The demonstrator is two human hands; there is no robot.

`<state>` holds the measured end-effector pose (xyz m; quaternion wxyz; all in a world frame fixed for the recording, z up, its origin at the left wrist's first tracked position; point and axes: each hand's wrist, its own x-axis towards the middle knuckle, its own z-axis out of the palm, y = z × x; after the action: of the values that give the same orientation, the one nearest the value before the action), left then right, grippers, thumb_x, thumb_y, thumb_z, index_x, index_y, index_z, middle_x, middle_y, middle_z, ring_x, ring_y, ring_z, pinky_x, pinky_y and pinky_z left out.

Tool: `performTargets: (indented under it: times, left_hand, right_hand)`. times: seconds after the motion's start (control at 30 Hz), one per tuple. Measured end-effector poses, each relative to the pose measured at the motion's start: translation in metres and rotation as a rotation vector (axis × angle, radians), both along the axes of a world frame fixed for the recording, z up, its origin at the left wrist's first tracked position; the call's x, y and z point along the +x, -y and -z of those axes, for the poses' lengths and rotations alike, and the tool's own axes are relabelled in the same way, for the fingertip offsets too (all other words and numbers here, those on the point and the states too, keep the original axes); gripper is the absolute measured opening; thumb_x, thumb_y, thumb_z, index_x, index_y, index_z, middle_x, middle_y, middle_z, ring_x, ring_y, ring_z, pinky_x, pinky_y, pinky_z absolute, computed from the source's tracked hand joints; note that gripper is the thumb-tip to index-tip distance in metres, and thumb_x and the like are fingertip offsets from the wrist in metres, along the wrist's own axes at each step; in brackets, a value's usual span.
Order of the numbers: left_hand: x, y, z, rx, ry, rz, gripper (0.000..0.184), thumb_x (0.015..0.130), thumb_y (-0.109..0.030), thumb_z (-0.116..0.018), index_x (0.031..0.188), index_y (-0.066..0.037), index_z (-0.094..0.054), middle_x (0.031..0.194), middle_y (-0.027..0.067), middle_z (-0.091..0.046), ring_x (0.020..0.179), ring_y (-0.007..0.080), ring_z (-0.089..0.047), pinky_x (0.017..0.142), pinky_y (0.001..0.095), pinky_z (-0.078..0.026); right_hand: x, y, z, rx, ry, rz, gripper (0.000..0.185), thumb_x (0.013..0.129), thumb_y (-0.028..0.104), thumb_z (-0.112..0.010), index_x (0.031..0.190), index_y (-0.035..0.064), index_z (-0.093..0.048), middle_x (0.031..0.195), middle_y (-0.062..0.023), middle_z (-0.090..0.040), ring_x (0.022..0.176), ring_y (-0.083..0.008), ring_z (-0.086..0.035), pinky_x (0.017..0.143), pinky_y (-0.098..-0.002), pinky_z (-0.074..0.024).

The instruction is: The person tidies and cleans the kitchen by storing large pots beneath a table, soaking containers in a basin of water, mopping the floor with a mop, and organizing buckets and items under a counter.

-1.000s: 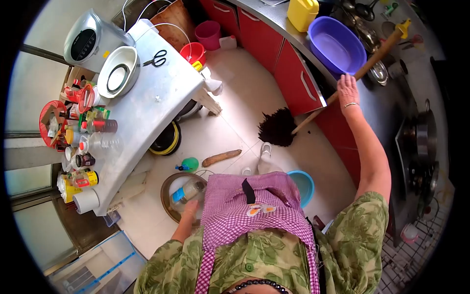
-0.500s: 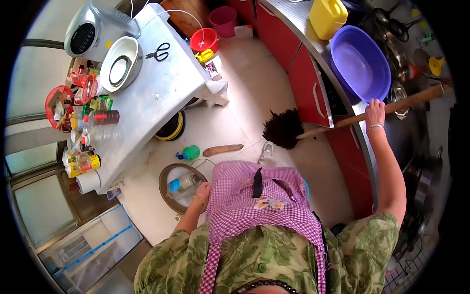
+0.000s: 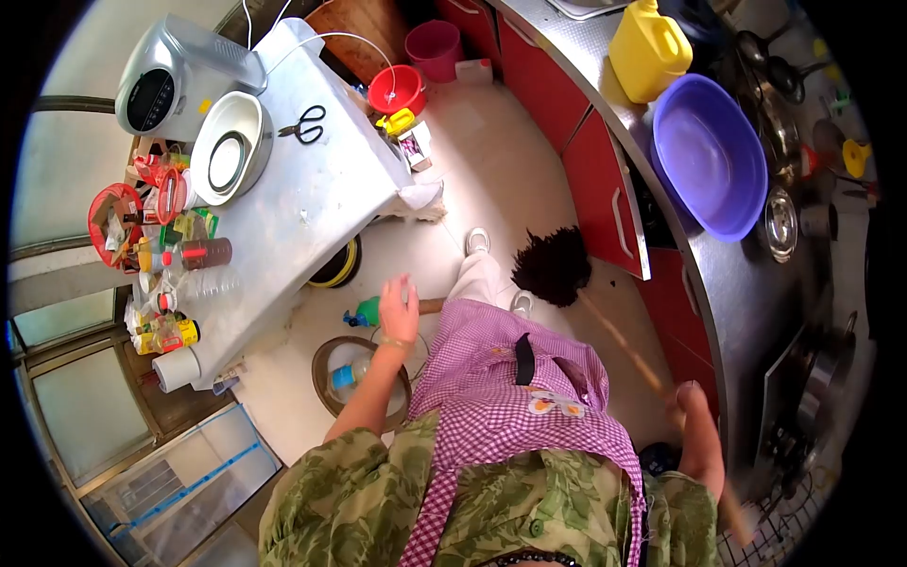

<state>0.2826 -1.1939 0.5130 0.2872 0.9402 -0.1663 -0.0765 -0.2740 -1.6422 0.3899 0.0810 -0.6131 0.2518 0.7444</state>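
My right hand (image 3: 692, 408) is wrapped round the wooden handle of a mop (image 3: 619, 338), low at my right side. The mop's dark, shaggy head (image 3: 553, 266) rests on the tiled floor in front of the red cabinets. The handle slants back past my right forearm. My left hand (image 3: 400, 312) is raised in front of the apron with its fingers stretched out, holding nothing. Below it on the floor are a green bottle (image 3: 367, 312) and a round pan-like basin (image 3: 327, 383) with a clear bottle (image 3: 348, 374) in it. My left hand partly hides a wooden piece.
A half-open red cabinet door (image 3: 607, 203) juts out at the right. On the counter stand a purple basin (image 3: 709, 156) and a yellow jug (image 3: 649, 52). The table (image 3: 316, 180) at the left bears scissors (image 3: 304, 125), a white basin (image 3: 260, 151) and several bottles. Buckets stand at the back.
My right hand has brought the mop handle down and back from the counter towards my side. My left hand has risen forward from beside the apron. One foot has stepped forward.
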Motion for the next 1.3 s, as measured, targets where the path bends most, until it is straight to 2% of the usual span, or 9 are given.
performTargets:
  times: [0.07,0.23,0.47,0.6,0.87,1.0,1.07,1.13,1.3]
  left_hand:
    - [0.052,0.021,-0.011,0.005,0.205,0.083,0.031,0.083,-0.011,-0.057,0.111,0.000,-0.054,0.108,0.0194,-0.055,0.102,0.0356,-0.052,0.089,0.0415,-0.041]
    - [0.185,0.059,-0.007,0.102,0.410,0.065,0.042,0.081,-0.016,-0.061,0.119,-0.002,-0.049,0.120,0.0178,-0.051,0.113,0.0345,-0.045,0.098,0.0442,-0.034]
    - [0.270,0.076,0.031,0.179,0.336,0.015,0.052,0.078,-0.021,-0.064,0.124,-0.003,-0.045,0.128,0.0165,-0.041,0.121,0.0352,-0.035,0.102,0.0475,-0.026]
    - [0.275,0.078,0.031,0.179,0.318,-0.002,0.054,0.079,-0.022,-0.063,0.125,-0.004,-0.045,0.129,0.0174,-0.039,0.121,0.0362,-0.033,0.103,0.0486,-0.024]
    - [0.286,0.076,0.017,0.137,0.250,0.008,0.057,0.078,-0.026,-0.064,0.125,-0.003,-0.044,0.129,0.0175,-0.038,0.120,0.0375,-0.032,0.103,0.0511,-0.021]
    - [0.287,0.075,0.014,0.143,0.228,0.016,0.057,0.078,-0.027,-0.063,0.126,-0.002,-0.044,0.129,0.0175,-0.037,0.121,0.0374,-0.031,0.104,0.0513,-0.020]
    - [0.289,0.076,0.015,0.149,0.226,0.025,0.057,0.079,-0.027,-0.063,0.126,-0.002,-0.044,0.130,0.0175,-0.038,0.121,0.0369,-0.032,0.104,0.0516,-0.020]
    - [0.289,0.076,0.015,0.165,0.212,0.026,0.057,0.079,-0.026,-0.063,0.126,-0.002,-0.043,0.130,0.0176,-0.038,0.121,0.0365,-0.032,0.104,0.0519,-0.020]
    - [0.292,0.081,0.019,0.188,0.176,0.009,0.060,0.077,-0.028,-0.064,0.126,0.000,-0.044,0.130,0.0188,-0.038,0.123,0.0367,-0.032,0.105,0.0517,-0.019]
  right_hand:
    - [-0.033,-0.032,0.008,-0.018,-0.086,0.246,0.032,0.073,0.034,-0.070,0.099,0.0155,-0.069,0.100,-0.0040,-0.068,0.092,-0.0242,-0.064,0.078,-0.0331,-0.0506]
    - [0.091,-0.129,-0.046,-0.126,0.172,0.651,0.041,0.074,0.039,-0.069,0.100,0.0071,-0.068,0.097,-0.0089,-0.068,0.091,-0.0236,-0.064,0.077,-0.0341,-0.0505]
    - [0.217,-0.111,-0.148,-0.081,0.242,0.684,0.058,0.073,0.051,-0.066,0.102,0.0009,-0.066,0.093,-0.0193,-0.067,0.090,-0.0250,-0.066,0.072,-0.0364,-0.0508]
    - [0.321,-0.116,-0.243,0.001,0.358,0.643,0.035,0.082,0.032,-0.067,0.091,-0.0026,-0.065,0.077,-0.0071,-0.067,0.072,-0.0149,-0.061,0.067,-0.0326,-0.0498]
    - [0.475,-0.101,-0.263,0.173,0.703,1.210,0.025,0.084,0.019,-0.065,0.101,0.0024,-0.058,0.072,-0.0029,-0.062,0.064,-0.0099,-0.057,0.056,-0.0270,-0.0483]
    - [0.553,-0.066,-0.169,0.206,0.599,1.178,0.030,0.085,0.021,-0.064,0.103,0.0023,-0.050,0.060,-0.0037,-0.054,0.040,-0.0150,-0.052,0.037,-0.0288,-0.0419]
    - [0.598,-0.047,-0.083,0.194,0.815,0.878,0.029,0.088,0.025,-0.059,0.102,0.0007,-0.050,0.074,-0.0097,-0.058,0.052,-0.0154,-0.056,0.042,-0.0295,-0.0461]
    - [0.675,-0.042,-0.073,0.222,0.640,1.244,0.033,0.090,0.027,-0.056,0.107,0.0006,-0.047,0.075,-0.0113,-0.056,0.051,-0.0173,-0.055,0.042,-0.0309,-0.0478]
    - [0.736,-0.038,-0.039,0.066,0.528,1.104,0.031,0.091,0.027,-0.051,0.106,0.0009,-0.045,0.068,-0.0097,-0.051,0.045,-0.0173,-0.049,0.039,-0.0330,-0.0464]
